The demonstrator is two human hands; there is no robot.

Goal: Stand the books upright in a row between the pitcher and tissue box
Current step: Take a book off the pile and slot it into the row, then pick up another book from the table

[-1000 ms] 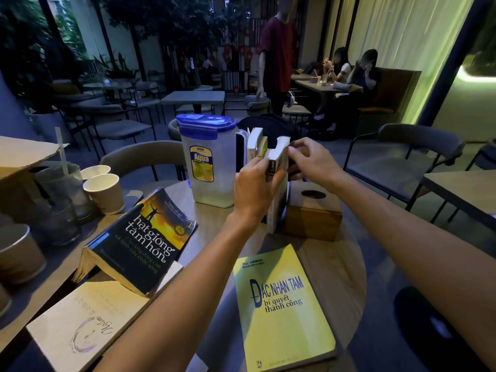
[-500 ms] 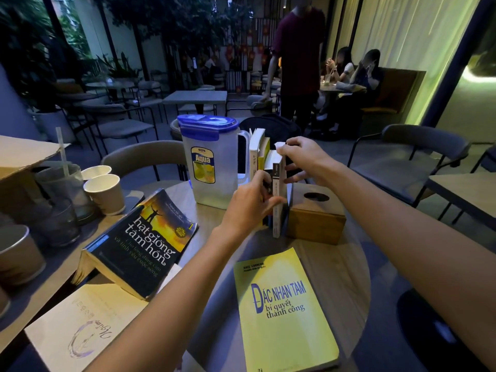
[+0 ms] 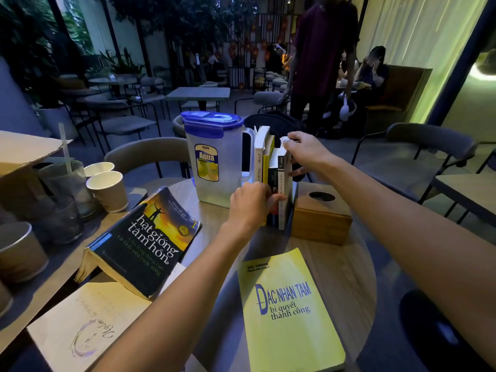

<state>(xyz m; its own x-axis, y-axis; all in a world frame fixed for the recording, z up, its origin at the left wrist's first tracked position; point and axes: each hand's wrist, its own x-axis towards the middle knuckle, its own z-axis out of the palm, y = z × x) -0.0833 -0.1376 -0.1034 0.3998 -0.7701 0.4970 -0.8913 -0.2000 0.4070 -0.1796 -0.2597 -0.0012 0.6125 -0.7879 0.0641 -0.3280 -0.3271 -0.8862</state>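
A clear pitcher [image 3: 214, 159] with a blue lid stands at the back of the round table. A wooden tissue box [image 3: 320, 214] sits to its right. Between them several books [image 3: 264, 154] stand upright. My left hand [image 3: 249, 205] presses the spines low down on the black book [image 3: 281, 183], the rightmost in the row. My right hand [image 3: 306, 151] holds that book's top edge. Three more books lie flat: a yellow book [image 3: 287, 310] in front, a dark book [image 3: 145, 242] to the left and a cream book [image 3: 80, 328] at the lower left.
Paper cups [image 3: 107, 189] and glasses [image 3: 61, 218] crowd a side table at the left. A chair [image 3: 145, 157] stands behind the round table [image 3: 343, 264]. A person [image 3: 319, 63] stands beyond the books. More chairs and tables fill the room.
The black book went from tilted in both hands to upright in the row beside the tissue box. My left hand slid down to its spine. The standing person walked right.
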